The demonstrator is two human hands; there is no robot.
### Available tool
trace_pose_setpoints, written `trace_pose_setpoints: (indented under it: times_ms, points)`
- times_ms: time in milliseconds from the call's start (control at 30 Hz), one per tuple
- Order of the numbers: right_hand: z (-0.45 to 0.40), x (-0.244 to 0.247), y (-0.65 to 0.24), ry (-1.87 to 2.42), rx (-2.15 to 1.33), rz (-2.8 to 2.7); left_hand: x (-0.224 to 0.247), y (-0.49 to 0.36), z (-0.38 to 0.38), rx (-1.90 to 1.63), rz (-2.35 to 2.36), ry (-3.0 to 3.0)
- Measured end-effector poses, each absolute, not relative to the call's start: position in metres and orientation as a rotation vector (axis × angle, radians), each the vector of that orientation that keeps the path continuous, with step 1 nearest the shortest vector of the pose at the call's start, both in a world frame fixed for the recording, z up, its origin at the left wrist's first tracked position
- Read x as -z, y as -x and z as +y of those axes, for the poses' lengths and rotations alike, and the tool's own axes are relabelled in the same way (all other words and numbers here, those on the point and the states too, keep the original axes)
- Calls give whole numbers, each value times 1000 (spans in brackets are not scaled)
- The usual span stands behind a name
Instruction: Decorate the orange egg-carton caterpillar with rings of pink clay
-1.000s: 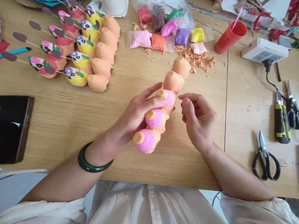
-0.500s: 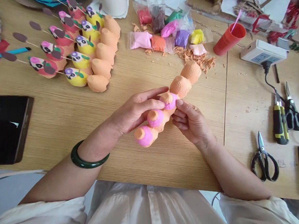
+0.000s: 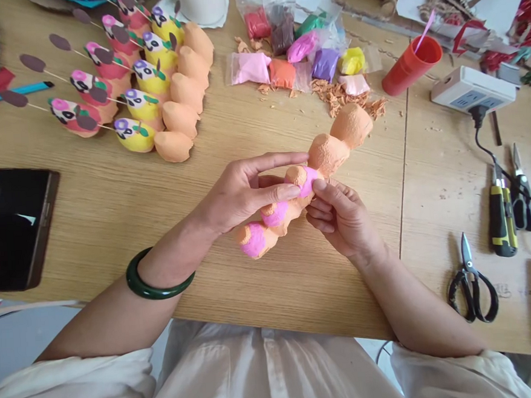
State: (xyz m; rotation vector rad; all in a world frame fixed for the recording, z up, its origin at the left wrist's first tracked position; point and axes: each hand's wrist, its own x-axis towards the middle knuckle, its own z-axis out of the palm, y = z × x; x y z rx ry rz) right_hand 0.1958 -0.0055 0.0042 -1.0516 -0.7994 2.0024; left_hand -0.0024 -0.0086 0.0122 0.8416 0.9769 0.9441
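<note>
An orange egg-carton strip [image 3: 327,152] is held slantwise above the table between both hands. Pink clay [image 3: 253,241] wraps the three bumps nearest me, leaving their tips orange; the two far bumps are plain orange. My left hand [image 3: 242,191] closes on the strip from the left, its thumb on the third bump and its index finger stretched along the far side. My right hand [image 3: 342,218] pinches the edge of the pink on that same bump between thumb and curled fingers. Some left fingertips are hidden behind the strip.
Decorated egg-carton rows [image 3: 138,105] stand at the far left. Bags of coloured clay [image 3: 249,68] lie behind orange scraps [image 3: 331,97]. Rightward are a red cup [image 3: 409,71], a power strip [image 3: 474,90], scissors [image 3: 468,282] and a utility knife [image 3: 502,219]. A phone [image 3: 15,228] lies left.
The strip has turned slightly in the hands, its far end shifting right and its near bumps tilting left. The left thumb has slid a little to the right across the third bump.
</note>
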Motion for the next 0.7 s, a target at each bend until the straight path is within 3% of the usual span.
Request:
trace_pose_setpoints:
  times_ms: [700]
  points:
    - [-9,-4,-194,1040,-1978,-890,-1,5,-11,-967,995,-955]
